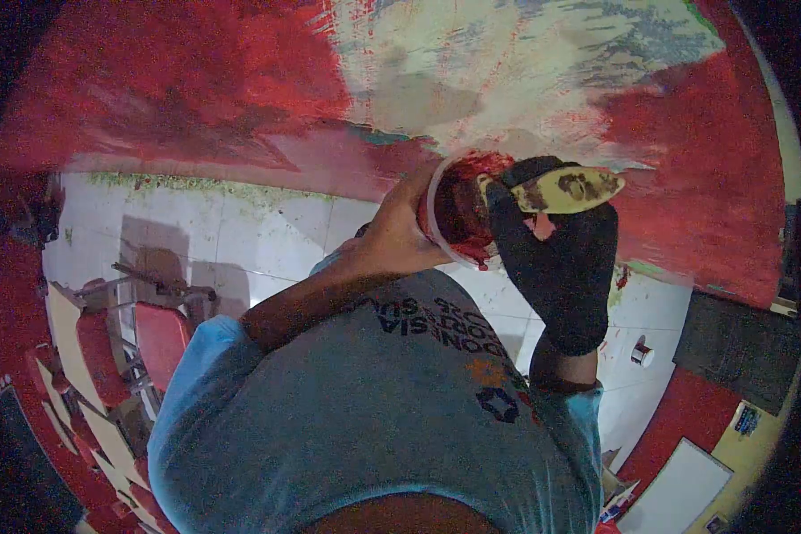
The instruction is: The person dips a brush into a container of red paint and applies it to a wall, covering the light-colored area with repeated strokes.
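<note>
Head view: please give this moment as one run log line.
left hand: holds cup of red paint | right hand: black glove, holds stained scraper by cup | behind: red-painted wall

You face a wall (196,98) smeared red around a pale patch (472,62); white floor tiles (240,231) and red chairs (160,338) below

Left hand (392,240), right hand (556,262): tight grips
</note>
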A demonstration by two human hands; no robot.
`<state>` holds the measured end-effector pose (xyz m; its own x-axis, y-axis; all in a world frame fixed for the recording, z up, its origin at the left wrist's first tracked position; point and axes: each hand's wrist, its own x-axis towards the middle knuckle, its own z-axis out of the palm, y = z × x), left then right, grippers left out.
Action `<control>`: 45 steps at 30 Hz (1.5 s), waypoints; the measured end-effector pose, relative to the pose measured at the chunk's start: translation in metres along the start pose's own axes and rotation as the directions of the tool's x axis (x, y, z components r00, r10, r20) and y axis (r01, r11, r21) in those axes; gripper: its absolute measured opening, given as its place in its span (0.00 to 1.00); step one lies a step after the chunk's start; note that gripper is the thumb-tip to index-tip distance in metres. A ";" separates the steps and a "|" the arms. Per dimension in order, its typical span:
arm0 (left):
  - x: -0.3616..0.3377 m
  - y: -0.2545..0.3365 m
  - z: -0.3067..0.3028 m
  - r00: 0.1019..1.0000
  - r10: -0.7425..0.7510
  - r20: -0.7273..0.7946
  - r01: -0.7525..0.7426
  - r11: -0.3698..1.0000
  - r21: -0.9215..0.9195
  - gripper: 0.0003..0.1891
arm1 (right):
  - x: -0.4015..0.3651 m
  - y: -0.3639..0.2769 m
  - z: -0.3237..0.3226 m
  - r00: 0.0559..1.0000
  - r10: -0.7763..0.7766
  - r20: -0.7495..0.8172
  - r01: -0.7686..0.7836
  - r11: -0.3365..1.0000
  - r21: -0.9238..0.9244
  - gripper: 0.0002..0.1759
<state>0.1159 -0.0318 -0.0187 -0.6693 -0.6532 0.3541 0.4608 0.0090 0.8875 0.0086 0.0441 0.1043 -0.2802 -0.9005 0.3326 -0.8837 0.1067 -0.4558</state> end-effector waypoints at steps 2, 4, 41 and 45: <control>0.000 0.000 0.001 0.999 -0.043 -0.012 0.043 0.998 -0.034 0.43 | 0.000 -0.001 -0.002 0.999 -0.015 0.044 0.018 0.997 -0.076 0.08; 0.000 0.000 -0.002 0.995 -0.095 0.009 0.096 0.995 -0.023 0.49 | -0.003 0.003 -0.001 0.999 0.037 0.024 -0.037 0.999 0.026 0.09; 0.030 0.048 -0.006 0.998 0.020 0.056 -0.036 0.955 0.296 0.46 | -0.022 0.028 -0.023 0.895 0.231 -0.381 -0.331 0.918 -0.220 0.24; 0.026 0.042 -0.018 0.996 -0.064 0.061 0.039 0.940 0.340 0.45 | -0.023 0.033 -0.021 0.764 -0.002 -0.645 -0.279 0.901 -0.333 0.17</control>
<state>0.1288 -0.0624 0.0228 -0.7315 -0.6053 0.3140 0.2082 0.2402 0.9481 -0.0219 0.0769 0.0995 -0.4546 -0.4158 0.7877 -0.8424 0.4880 -0.2286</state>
